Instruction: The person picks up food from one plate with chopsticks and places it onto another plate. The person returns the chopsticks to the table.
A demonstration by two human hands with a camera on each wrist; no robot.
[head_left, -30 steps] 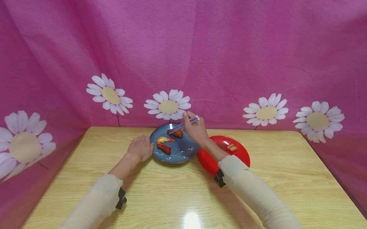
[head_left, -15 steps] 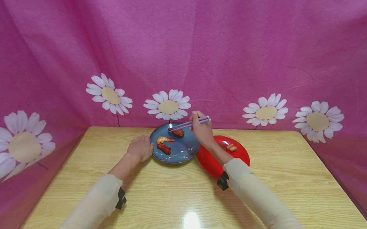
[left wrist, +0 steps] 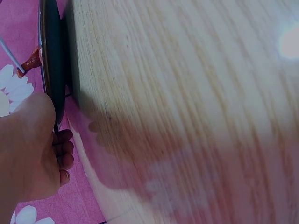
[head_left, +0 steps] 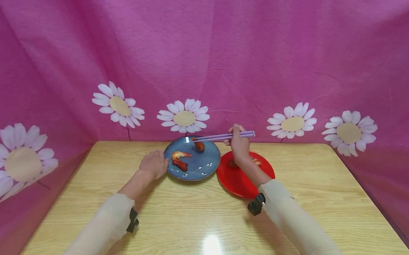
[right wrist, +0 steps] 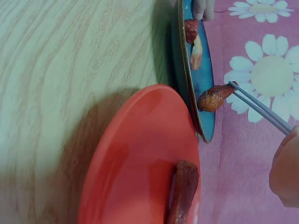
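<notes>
My left hand [head_left: 154, 164] holds the left rim of a blue plate [head_left: 196, 171]. In the left wrist view its thumb lies over the rim, with curled fingers [left wrist: 65, 149] underneath. Purple chopsticks [head_left: 218, 137] are gripped in my right hand [head_left: 239, 145], above the red plate's far edge. Their tips meet the thin end of a brown drumstick [right wrist: 214, 98], which stands tilted, thick end down on the blue plate. A shrimp [head_left: 180, 155] and a reddish drumstick-like piece [head_left: 180, 166] lie to its left.
Right of the blue plate stands a red plate [head_left: 239, 181], partly hidden by my right forearm. It carries a long brown piece [right wrist: 183, 191] and a pale tan piece [head_left: 256, 162]. A pink flowered cloth [head_left: 236, 65] hangs behind the wooden table [head_left: 174, 227].
My right hand has moved right with the chopsticks, which have swung flatter. The brown drumstick has tipped from lying to more upright. My left hand keeps its place on the blue plate.
</notes>
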